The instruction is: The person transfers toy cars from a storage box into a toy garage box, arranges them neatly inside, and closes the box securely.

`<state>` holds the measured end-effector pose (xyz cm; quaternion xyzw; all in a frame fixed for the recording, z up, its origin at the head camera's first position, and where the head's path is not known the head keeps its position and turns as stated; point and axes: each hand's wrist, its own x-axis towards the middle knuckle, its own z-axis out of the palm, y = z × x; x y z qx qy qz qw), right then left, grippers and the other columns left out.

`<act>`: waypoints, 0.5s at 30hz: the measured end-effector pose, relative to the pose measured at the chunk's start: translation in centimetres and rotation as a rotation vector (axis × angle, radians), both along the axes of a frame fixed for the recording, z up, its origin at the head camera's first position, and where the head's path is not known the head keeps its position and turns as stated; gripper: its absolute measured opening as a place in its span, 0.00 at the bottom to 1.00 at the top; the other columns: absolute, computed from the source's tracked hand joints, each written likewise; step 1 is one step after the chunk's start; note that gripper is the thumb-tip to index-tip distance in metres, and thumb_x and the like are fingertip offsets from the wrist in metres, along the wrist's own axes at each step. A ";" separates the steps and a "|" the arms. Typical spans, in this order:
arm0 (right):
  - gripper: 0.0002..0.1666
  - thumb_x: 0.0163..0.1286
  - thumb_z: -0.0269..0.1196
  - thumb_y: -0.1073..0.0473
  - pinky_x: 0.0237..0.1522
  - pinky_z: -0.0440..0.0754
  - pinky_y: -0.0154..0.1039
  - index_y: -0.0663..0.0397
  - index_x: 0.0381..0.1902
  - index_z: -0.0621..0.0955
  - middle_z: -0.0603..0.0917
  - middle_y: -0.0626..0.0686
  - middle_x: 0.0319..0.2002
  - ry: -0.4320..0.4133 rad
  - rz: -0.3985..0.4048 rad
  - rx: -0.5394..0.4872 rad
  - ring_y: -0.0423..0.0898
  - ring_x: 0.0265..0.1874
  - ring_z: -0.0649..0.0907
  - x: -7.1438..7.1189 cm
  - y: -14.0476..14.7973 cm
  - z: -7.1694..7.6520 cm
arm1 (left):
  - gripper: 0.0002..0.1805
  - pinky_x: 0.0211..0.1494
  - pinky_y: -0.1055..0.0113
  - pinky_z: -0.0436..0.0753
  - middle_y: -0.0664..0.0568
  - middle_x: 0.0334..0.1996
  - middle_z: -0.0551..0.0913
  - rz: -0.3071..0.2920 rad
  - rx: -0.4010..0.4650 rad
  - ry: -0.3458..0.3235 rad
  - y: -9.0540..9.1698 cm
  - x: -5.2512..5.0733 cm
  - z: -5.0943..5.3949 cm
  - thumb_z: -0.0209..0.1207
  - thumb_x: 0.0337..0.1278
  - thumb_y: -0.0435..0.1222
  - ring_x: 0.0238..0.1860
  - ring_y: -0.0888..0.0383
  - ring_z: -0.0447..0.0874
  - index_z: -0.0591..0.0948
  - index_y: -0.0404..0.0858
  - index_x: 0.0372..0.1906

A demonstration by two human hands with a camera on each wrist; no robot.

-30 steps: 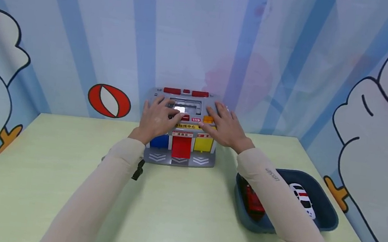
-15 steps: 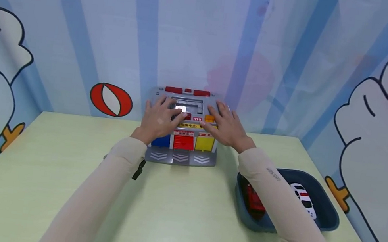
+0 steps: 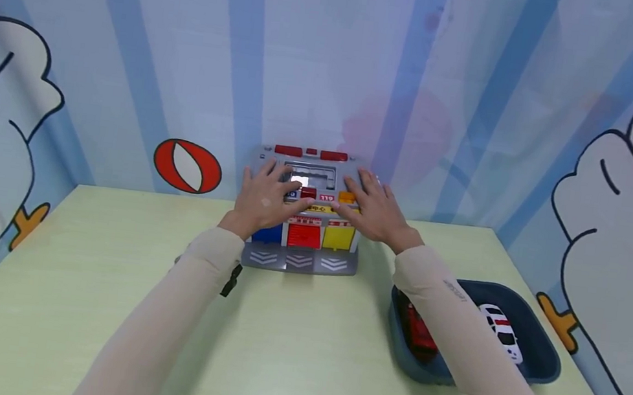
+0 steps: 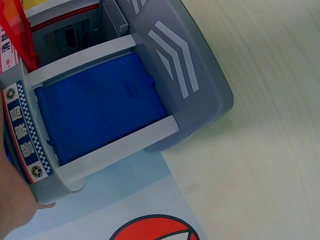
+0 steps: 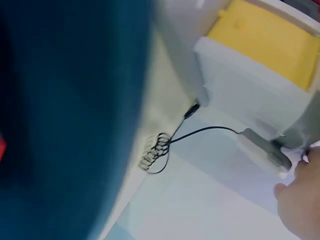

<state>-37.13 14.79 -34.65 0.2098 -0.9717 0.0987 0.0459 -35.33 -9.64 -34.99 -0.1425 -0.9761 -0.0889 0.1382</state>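
A grey toy station (image 3: pixel 299 259) stands against the wall, with blue, red (image 3: pixel 304 236) and yellow (image 3: pixel 338 237) doors. The blue door (image 4: pixel 100 107) lies flush in its frame in the left wrist view. There the red door (image 4: pixel 22 45) appears swung out from its opening; from the head it looks nearly flat. My left hand (image 3: pixel 262 198) rests on the station's left top, thumb beside a red button (image 3: pixel 308 192). My right hand (image 3: pixel 378 211) rests on the right top, fingers spread, near an orange button (image 3: pixel 346 197). Neither hand grips anything visible.
A dark blue bin (image 3: pixel 543 367) stands at the right under my right forearm, holding a red toy vehicle (image 3: pixel 421 333) and a white toy car (image 3: pixel 502 333). A handset (image 5: pixel 265 152) on a coiled cord (image 5: pixel 159 147) hangs at the station's side. A printed curtain rises behind the table.
The red door hung lower and farther out a second ago; from the head it now looks shorter and flatter. Both hands stay on the station; the whole view has shifted slightly.
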 end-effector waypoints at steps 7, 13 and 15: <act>0.48 0.72 0.47 0.30 0.77 0.44 0.66 0.45 0.81 0.51 0.40 0.58 0.82 -0.083 0.035 -0.042 0.61 0.81 0.43 0.6 0.9 1.1 | 0.36 0.75 0.28 0.48 0.47 0.74 0.66 -0.003 0.010 -0.001 0.4 0.0 0.0 0.48 0.63 0.68 0.80 0.42 0.49 0.78 0.52 0.66; 0.48 0.73 0.49 0.32 0.77 0.42 0.67 0.45 0.81 0.50 0.40 0.59 0.82 -0.133 0.054 -0.046 0.61 0.81 0.41 1.4 2.0 1.8 | 0.36 0.75 0.29 0.47 0.47 0.74 0.66 0.004 0.018 -0.012 0.4 0.2 0.1 0.48 0.62 0.68 0.80 0.42 0.48 0.78 0.52 0.66; 0.47 0.73 0.49 0.32 0.77 0.42 0.67 0.45 0.81 0.50 0.40 0.59 0.82 -0.139 0.056 -0.052 0.61 0.81 0.41 1.9 2.5 2.0 | 0.36 0.76 0.29 0.47 0.48 0.74 0.66 0.004 0.021 -0.012 0.4 0.2 0.2 0.48 0.62 0.68 0.80 0.42 0.48 0.78 0.52 0.66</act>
